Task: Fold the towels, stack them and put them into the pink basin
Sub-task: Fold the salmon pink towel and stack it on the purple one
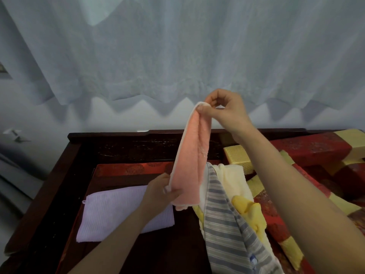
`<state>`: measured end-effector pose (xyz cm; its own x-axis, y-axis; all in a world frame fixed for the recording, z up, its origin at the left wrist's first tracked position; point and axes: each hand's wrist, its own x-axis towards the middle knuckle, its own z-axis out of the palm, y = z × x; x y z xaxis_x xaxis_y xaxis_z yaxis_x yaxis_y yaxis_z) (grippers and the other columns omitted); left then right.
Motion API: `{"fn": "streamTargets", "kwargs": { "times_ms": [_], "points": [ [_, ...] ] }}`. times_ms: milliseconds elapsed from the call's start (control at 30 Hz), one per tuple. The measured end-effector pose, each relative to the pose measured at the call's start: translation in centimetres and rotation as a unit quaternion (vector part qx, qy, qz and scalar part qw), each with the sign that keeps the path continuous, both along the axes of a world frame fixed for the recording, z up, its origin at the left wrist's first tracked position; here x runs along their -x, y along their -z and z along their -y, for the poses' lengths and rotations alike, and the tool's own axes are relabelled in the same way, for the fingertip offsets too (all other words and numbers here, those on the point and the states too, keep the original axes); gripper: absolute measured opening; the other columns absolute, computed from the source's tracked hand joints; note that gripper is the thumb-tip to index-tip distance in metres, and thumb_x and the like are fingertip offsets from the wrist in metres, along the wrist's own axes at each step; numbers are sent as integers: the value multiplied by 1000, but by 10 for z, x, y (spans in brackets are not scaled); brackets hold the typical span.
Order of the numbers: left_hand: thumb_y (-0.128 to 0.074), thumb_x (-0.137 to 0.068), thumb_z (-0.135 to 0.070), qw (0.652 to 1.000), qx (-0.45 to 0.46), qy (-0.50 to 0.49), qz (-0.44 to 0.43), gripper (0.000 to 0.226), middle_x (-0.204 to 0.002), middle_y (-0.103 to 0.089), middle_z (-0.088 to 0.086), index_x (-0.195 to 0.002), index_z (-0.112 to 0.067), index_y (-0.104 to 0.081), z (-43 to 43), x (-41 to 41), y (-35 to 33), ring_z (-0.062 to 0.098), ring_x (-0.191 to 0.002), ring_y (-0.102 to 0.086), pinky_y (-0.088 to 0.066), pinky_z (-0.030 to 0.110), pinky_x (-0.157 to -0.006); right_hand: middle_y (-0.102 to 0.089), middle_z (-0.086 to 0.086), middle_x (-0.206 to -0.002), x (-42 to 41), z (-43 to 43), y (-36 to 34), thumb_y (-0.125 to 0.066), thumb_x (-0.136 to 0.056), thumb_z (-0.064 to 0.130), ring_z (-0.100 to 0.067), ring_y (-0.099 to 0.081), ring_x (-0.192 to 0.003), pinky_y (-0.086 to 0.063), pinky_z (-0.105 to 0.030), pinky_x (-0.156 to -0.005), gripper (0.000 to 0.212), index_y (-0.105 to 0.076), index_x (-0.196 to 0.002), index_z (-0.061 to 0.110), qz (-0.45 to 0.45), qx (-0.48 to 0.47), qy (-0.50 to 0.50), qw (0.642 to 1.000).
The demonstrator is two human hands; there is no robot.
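Right hand (224,109) pinches pink towel (189,161) by its top corner; left hand (161,191) grips the lower edge. Soft, light, limp; best held by corners.

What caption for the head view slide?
Left hand and right hand hold up a pink towel beside a folded lilac towel.

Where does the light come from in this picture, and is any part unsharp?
Head view: soft daylight comes through the white curtain, no glare; the dark wooden bench below is dim; the pink towel is fairly sharp; the lower corners look soft and stretched.
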<state>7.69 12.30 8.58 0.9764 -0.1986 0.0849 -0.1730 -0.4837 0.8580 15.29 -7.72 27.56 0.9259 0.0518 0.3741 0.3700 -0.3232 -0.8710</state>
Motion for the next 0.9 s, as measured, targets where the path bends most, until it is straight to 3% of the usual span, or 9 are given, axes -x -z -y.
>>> {"fn": "streamTargets", "kwargs": {
  "times_ms": [167,267,367,500,567,633,700,800,900],
  "points": [
    [-77,-68,-34,996,89,-7,-14,9,-65,-66,-12,-69,-28,-70,-48,-7,-44,-1,-58,-56,-45,15,-55,-61,0,-72,-11,48,13,-80,-71,9,-6,-55,-66,-46,-19,-66,19,-63,-73,17,-42,-14,34,998],
    [-71,-78,-4,988,151,-32,-12,18,-60,-65,-12,-68,-19,-71,-80,-28,-84,-4,-59,-55,-45,9,-56,-65,-11,-86,-13,77,30,-78,-70,11,-16,-60,-78,-50,-30,-78,19,-69,-85,16,-103,-17,39,994],
    [-67,-84,-7,998,63,30,-5,13,-65,-57,-6,-72,-1,-68,-102,-51,-115,3,-64,-50,-40,14,-61,-67,-18,-93,-11,87,44,-79,-70,14,-24,-61,-84,-50,-42,-87,18,-73,-87,13,-149,-18,49,987],
    [-68,-81,-15,971,-202,95,91,20,-75,-62,-16,-70,-29,-60,-111,-73,-135,-4,-68,-56,-39,7,-65,-65,-16,-86,-8,84,56,-77,-74,11,-26,-59,-81,-50,-42,-86,11,-71,-84,10,-162,-21,49,985],
    [-53,-78,-25,941,-287,112,139,9,-77,-60,-7,-78,-20,-61,-109,-80,-136,7,-71,-56,-41,22,-69,-63,-14,-84,-9,83,59,-73,-79,8,-26,-59,-80,-50,-42,-84,9,-68,-85,8,-169,-21,50,984],
    [-47,-83,-25,936,-284,75,194,13,-82,-56,0,-84,-16,-57,-105,-84,-137,19,-73,-53,-39,31,-69,-63,-8,-81,-12,84,61,-69,-83,10,-17,-60,-76,-50,-36,-80,6,-64,-86,10,-162,-13,61,985],
    [-51,-91,-17,953,-213,23,215,13,-90,-57,0,-92,-31,-52,-99,-87,-142,19,-79,-55,-41,31,-74,-63,-1,-77,-15,83,60,-63,-89,12,-3,-59,-65,-48,-28,-73,6,-59,-86,15,-146,-11,73,986],
    [-57,-92,-15,958,-198,0,207,24,-99,-63,2,-113,-26,-57,-93,-90,-142,15,-89,-56,-40,26,-81,-69,-10,-83,-15,84,57,-62,-90,12,-12,-64,-73,-49,-32,-74,9,-56,-89,19,-121,-31,74,989],
    [-63,-88,-22,965,-185,-8,187,17,-89,-69,-18,-89,-39,-61,-98,-89,-144,1,-84,-59,-43,14,-77,-72,-14,-97,-10,95,56,-69,-83,17,-23,-68,-88,-55,-33,-81,21,-63,-103,19,-145,-62,43,987]
  ]
}}
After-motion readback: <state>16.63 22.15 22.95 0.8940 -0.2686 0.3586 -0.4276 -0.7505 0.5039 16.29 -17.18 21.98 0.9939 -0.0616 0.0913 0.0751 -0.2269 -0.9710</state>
